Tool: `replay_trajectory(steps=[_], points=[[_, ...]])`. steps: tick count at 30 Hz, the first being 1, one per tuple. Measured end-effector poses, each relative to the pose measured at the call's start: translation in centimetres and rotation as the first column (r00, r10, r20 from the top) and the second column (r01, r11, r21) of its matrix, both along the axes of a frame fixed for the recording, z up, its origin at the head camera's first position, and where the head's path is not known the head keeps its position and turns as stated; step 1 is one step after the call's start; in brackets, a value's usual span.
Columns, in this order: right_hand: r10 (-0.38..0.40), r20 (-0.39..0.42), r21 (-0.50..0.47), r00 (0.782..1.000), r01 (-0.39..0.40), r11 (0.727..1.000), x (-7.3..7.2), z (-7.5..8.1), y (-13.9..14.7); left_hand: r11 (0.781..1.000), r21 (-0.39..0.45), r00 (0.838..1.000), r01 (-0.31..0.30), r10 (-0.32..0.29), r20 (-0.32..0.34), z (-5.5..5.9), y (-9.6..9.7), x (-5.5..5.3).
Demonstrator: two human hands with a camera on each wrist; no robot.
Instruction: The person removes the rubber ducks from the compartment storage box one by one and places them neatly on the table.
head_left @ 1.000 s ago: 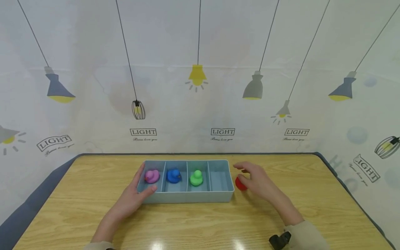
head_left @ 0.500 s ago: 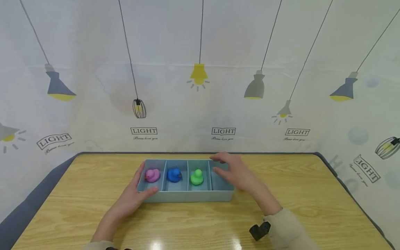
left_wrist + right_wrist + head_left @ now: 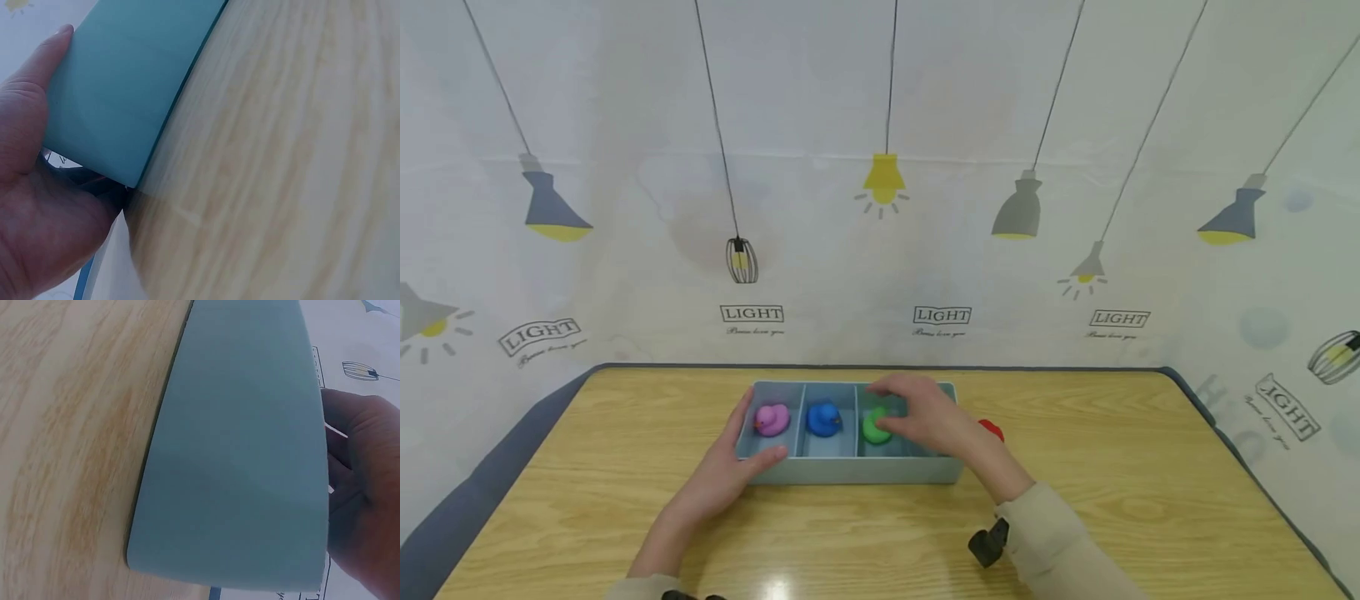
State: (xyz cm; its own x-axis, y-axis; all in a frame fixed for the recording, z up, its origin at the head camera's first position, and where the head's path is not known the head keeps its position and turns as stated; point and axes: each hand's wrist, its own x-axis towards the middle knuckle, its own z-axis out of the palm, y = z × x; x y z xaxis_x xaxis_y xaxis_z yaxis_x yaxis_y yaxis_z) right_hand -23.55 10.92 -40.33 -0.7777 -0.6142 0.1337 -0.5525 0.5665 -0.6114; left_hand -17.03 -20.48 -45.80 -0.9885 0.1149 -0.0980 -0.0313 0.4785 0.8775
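A light blue divided box (image 3: 857,471) lies on the table. From left to right its compartments hold a pink toy duck (image 3: 771,421), a blue toy duck (image 3: 824,419) and a green toy duck (image 3: 875,427). My left hand (image 3: 722,462) grips the box's left end, thumb over the front rim and fingers along the end wall. Over the right half reaches my right hand (image 3: 928,412), its thumb at the green duck and its fingers apart from the thumb. The right wrist view shows mostly the box's front wall (image 3: 231,450), which hides the fingertips.
A red object (image 3: 991,429) sits on the table just right of the box, partly hidden by my right wrist. The wooden table (image 3: 1112,467) meets a wall cloth printed with lamps (image 3: 883,175) at its back edge.
My right hand has left the red object and moved left, across the rightmost compartment, to the green duck. The red object stays on the table. My left hand keeps its place on the box.
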Motion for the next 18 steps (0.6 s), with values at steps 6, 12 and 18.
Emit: replay_trajectory(steps=[6, 12, 18], points=[[0.012, 0.005, 0.07, 1.0, -0.012, 0.997, -0.35, -0.52, -0.4, 1.0, 0.001, 1.0, -0.004, 0.004, 0.01, 0.07, 0.21, 0.02], [0.018, -0.002, 0.108, 1.0, -0.018, 0.994, -0.45, -0.76, -0.55, 1.0, -0.001, 1.0, -0.003, 0.003, 0.02, 0.26, 0.26, 0.11], [0.049, -0.017, 0.154, 0.999, -0.046, 0.987, -0.6, -1.04, -0.68, 1.0, -0.001, 1.0, -0.002, 0.002, 0.018, 0.29, 0.23, 0.17]])
